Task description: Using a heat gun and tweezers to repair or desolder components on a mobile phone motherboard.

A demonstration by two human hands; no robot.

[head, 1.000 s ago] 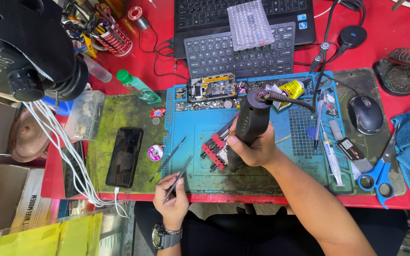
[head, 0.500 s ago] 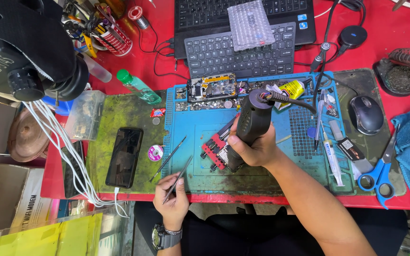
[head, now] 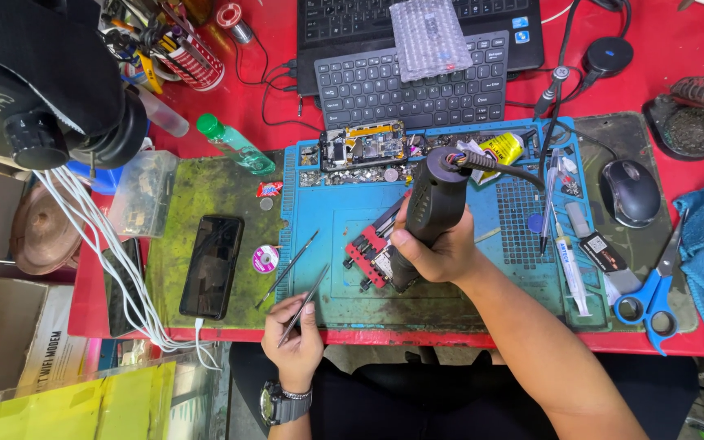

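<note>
At the lower centre of the frame, the left hand [head: 293, 336] is closed in a pinch grip on thin metal tweezers [head: 304, 303], whose tips point up and to the right toward the blue silicone work mat [head: 450, 285]. The wrist wears a dark watch [head: 280, 402] and lies at the near edge of the red surface [head: 670, 65]. A little higher, in the middle of the frame, the right hand [head: 442, 248] is wrapped fully around a black cylindrical hot-air tool [head: 427, 213], with its lower end over a small circuit board in a red clamp holder [head: 372, 254]. The forearm comes in from the lower right. A second thin probe [head: 287, 267] lies just left of the tweezers. Further left, a black smartphone [head: 212, 266] rests on the green mat [head: 181, 212].
</note>
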